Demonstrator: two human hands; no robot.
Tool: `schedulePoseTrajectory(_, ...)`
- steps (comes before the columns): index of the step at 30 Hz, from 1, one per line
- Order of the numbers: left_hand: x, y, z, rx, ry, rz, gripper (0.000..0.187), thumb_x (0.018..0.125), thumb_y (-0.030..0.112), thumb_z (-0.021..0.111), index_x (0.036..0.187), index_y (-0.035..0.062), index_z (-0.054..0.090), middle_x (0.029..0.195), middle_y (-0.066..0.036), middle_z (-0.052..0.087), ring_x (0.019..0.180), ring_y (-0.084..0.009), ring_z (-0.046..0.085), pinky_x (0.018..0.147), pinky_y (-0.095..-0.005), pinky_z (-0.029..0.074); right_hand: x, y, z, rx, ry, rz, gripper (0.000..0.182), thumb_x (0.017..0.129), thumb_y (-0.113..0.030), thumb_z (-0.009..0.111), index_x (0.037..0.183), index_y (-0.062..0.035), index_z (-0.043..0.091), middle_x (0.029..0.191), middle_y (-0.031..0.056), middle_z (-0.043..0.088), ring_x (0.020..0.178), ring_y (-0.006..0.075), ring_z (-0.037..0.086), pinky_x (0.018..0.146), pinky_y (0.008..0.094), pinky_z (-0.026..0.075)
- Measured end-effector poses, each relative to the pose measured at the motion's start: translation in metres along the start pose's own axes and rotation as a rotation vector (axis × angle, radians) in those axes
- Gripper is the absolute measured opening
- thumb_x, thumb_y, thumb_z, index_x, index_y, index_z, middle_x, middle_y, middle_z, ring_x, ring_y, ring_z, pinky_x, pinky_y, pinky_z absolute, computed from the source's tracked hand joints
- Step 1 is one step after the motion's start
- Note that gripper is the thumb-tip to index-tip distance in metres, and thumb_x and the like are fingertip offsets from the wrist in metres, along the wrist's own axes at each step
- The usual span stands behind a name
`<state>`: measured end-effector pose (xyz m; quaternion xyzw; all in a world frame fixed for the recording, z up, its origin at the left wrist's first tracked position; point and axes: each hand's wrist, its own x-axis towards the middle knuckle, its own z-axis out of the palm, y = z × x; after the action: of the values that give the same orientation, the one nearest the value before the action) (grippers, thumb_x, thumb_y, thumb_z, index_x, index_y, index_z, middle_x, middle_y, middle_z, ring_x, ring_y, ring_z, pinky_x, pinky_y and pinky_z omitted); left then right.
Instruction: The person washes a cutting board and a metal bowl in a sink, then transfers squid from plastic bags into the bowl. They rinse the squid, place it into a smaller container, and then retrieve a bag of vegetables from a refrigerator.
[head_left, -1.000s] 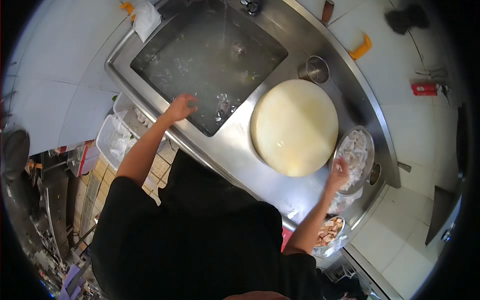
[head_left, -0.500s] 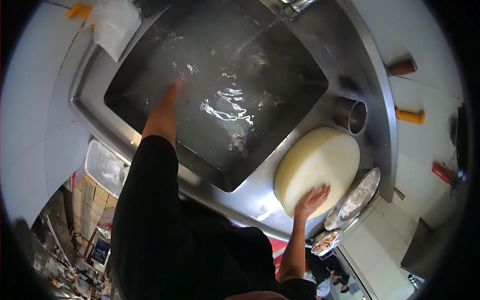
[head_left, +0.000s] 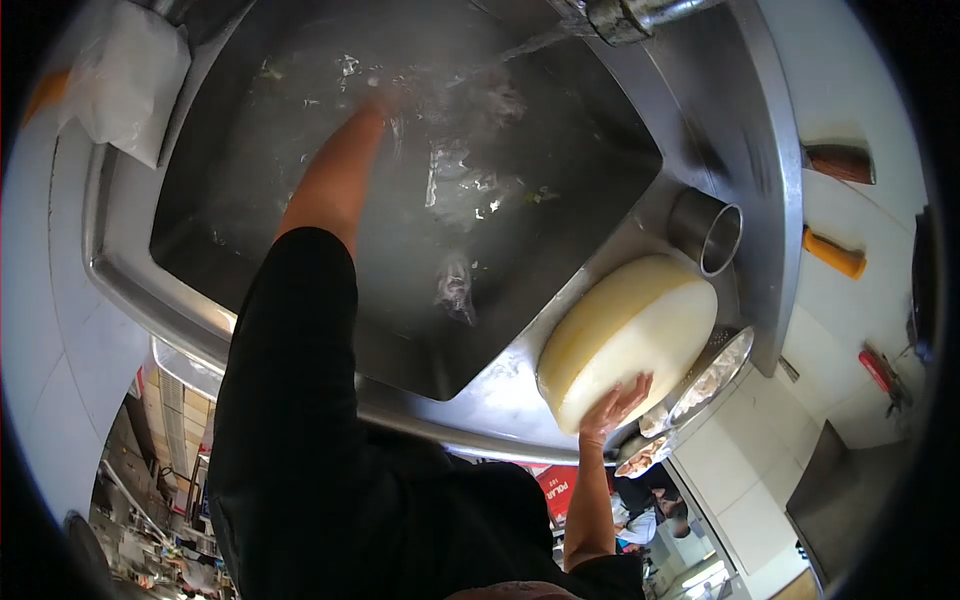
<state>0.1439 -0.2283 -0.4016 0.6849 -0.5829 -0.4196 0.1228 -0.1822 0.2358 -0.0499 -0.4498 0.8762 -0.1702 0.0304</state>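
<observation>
My left hand [head_left: 378, 100] is under the cloudy water of a deep metal sink [head_left: 400, 383], blurred, with its fingers hidden; what it holds, if anything, cannot be seen. Running water from a metal tap [head_left: 625, 18] falls near it. A clear plastic-like piece [head_left: 456, 288] floats nearer my body. On the sink's right ledge, a thick round whitish block [head_left: 640, 335] leans at a tilt. My right hand [head_left: 618, 405] lies against its pale face near the lower edge, fingers stretched out.
A metal cylinder [head_left: 708, 232] stands on the right ledge above the block. Beside the block are a colander [head_left: 722, 372] with pale food and a bowl [head_left: 642, 458] of pinkish pieces. A white plastic bag [head_left: 130, 85] lies at the upper left. Background people [head_left: 645, 515] appear at the lower right.
The view has shifted, and the tap appears larger. My left hand has moved toward the running water. My right hand stays on the round block.
</observation>
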Motion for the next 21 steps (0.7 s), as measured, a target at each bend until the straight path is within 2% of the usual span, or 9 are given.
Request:
schedulePoseTrajectory(4, -0.01, 0.033, 0.023, -0.014, -0.142, 0.16, 0.056, 0.086, 0.047, 0.055, 0.119, 0.0024, 0.062, 0.127, -0.021, 0.057, 0.114, -0.0363, 0.057, 0.096, -0.0451, 0.045, 0.002, -0.009, -0.004, -0.067, -0.026, -0.001, 0.047, 0.099, -0.028, 0.044, 0.136, -0.0003, 0.037, 0.145, 0.0231, 0.03, 0.137, 0.0372, 0.026, 0.112, 0.0496, 0.022)
schedulePoseTrajectory(9, -0.035, 0.053, 0.051, 0.055, -0.277, 0.276, 0.056, 0.086, 0.047, 0.055, 0.118, 0.0024, 0.062, 0.127, -0.021, 0.057, 0.114, -0.0364, 0.057, 0.096, -0.0453, 0.045, 0.003, -0.012, -0.001, -0.007, -0.017, 0.007, 0.047, 0.099, -0.029, 0.044, 0.136, -0.0009, 0.037, 0.145, 0.0235, 0.029, 0.138, 0.0372, 0.026, 0.112, 0.0496, 0.022)
schedulePoseTrajectory(17, -0.112, -0.008, 0.093, 0.311, -0.476, 0.254, 0.056, 0.086, 0.047, 0.055, 0.118, 0.0023, 0.062, 0.127, -0.021, 0.057, 0.113, -0.0366, 0.057, 0.096, -0.0457, 0.045, 0.004, -0.01, -0.003, 0.021, -0.018, 0.018, 0.047, 0.098, -0.025, 0.048, 0.136, 0.0022, 0.039, 0.147, 0.0249, 0.025, 0.139, 0.0377, 0.025, 0.112, 0.0495, 0.024)
schedulePoseTrajectory(21, -0.152, -0.006, 0.114, 0.375, -0.589, 0.301, 0.055, 0.086, 0.047, 0.055, 0.118, 0.0023, 0.062, 0.127, -0.021, 0.057, 0.113, -0.0367, 0.057, 0.096, -0.0458, 0.045, 0.004, -0.01, -0.004, 0.009, -0.031, 0.017, 0.047, 0.097, -0.024, 0.048, 0.136, 0.0025, 0.039, 0.147, 0.0252, 0.024, 0.139, 0.0382, 0.024, 0.111, 0.0499, 0.024)
